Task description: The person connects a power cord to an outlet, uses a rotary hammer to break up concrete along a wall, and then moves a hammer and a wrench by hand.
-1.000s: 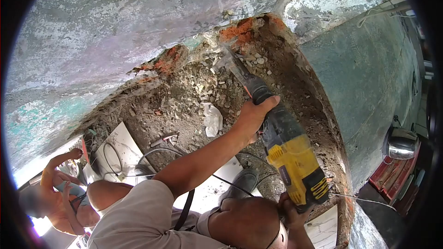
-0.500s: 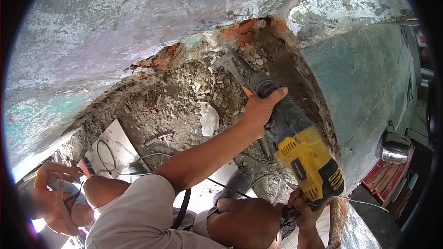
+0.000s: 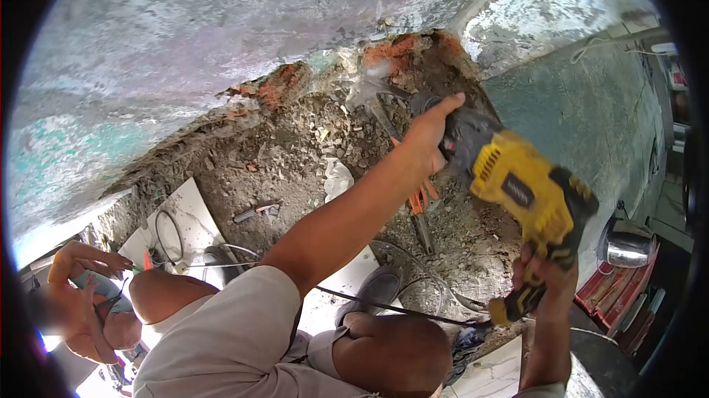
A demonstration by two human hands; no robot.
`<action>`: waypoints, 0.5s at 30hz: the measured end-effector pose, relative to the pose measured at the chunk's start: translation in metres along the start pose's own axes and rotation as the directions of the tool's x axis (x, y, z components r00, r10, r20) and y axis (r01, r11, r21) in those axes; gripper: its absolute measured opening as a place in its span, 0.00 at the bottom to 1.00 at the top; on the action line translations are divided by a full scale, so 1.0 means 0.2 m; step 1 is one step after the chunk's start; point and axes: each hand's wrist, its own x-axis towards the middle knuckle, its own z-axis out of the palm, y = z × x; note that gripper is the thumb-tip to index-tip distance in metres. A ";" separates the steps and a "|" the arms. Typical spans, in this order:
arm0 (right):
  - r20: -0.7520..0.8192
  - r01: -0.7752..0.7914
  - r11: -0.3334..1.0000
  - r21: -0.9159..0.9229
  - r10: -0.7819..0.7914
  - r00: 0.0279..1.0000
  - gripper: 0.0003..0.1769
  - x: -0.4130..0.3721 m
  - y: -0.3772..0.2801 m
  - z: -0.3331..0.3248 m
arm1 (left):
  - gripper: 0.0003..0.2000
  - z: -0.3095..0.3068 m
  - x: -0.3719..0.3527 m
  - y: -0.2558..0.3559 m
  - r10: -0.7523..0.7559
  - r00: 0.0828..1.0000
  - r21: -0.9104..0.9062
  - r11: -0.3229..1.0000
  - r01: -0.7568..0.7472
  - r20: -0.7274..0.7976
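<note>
A yellow and black rotary hammer (image 3: 517, 187) is held in both hands, its body slanting down to the right. My left hand (image 3: 434, 136) wraps round the dark front collar, thumb up. My right hand (image 3: 545, 276) grips the rear handle. The chisel bit (image 3: 391, 88) points left at the broken base of the wall (image 3: 221, 36), where red brick (image 3: 391, 49) is exposed; its tip is blurred by dust. Below lies a hammer-like tool with an orange and black handle (image 3: 419, 213), partly behind my left hand and wrist.
Rubble (image 3: 295, 154) covers the dug-out floor, with a white crumpled bag (image 3: 337, 179) and a small knife-like tool (image 3: 256, 211) on it. A black cord (image 3: 413, 314) runs past my shoe (image 3: 380, 285). Another person (image 3: 88, 294) sits at left. A metal kettle (image 3: 630, 243) stands right.
The rotary hammer has swung up and right at its rear, lying flatter, and my right hand has risen with it. More of the orange handle shows. Dust now blurs the bit's tip.
</note>
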 end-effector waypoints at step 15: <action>-0.227 -0.085 0.996 -0.008 0.081 0.971 0.28 -0.73 0.49 -0.21 | 0.17 -0.17 -0.52 -0.61 0.040 0.994 0.110 0.993 -0.028 -0.103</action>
